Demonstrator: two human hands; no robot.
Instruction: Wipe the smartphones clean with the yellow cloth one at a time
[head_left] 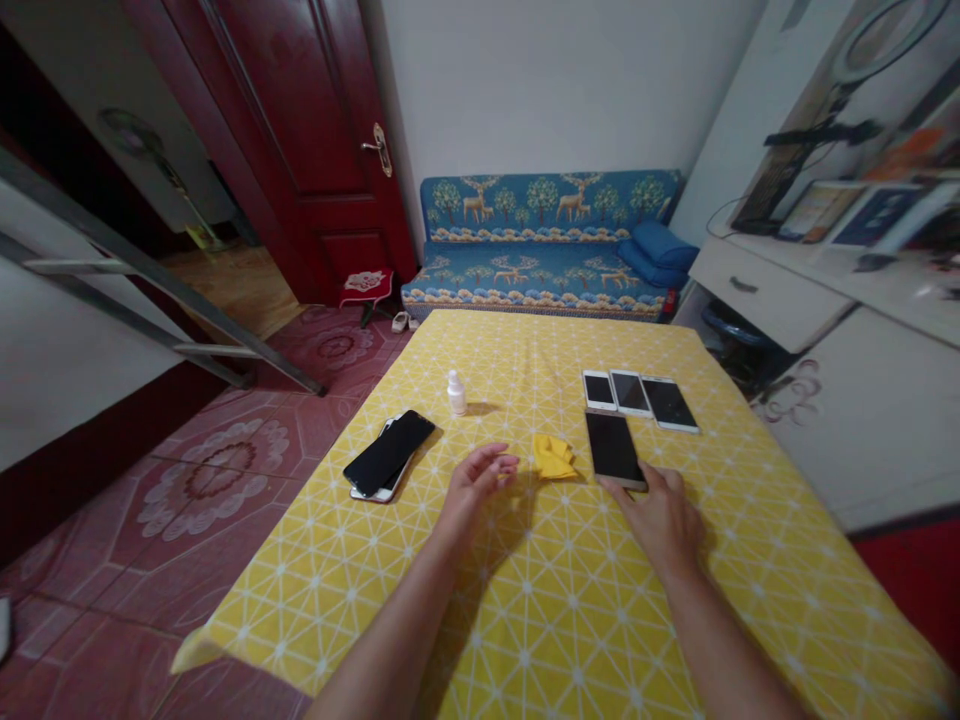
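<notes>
My right hand (664, 515) grips the near end of a dark-screened smartphone (613, 447) with a gold-toned edge, thumb and fingers on its two sides. Just beyond it, a white phone (599, 391), a second white phone (631, 393) and a larger one (670, 403) lie in a row. My left hand (478, 478) hovers over the table with fingers apart, holding nothing. Close to its right is a crumpled yellow cloth (553, 457). A small white bottle (456, 394) stands upright beyond the left hand. Farther left, a black phone (390, 453) rests across a white-edged phone (392, 487).
A yellow patterned tablecloth (570, 620) covers the table. Behind it stands a blue sofa (517, 265). White drawers (772, 290) are at the right, with a ring light above. A metal ladder (150, 275), a red door (300, 130) and a small stool (367, 287) are at the left.
</notes>
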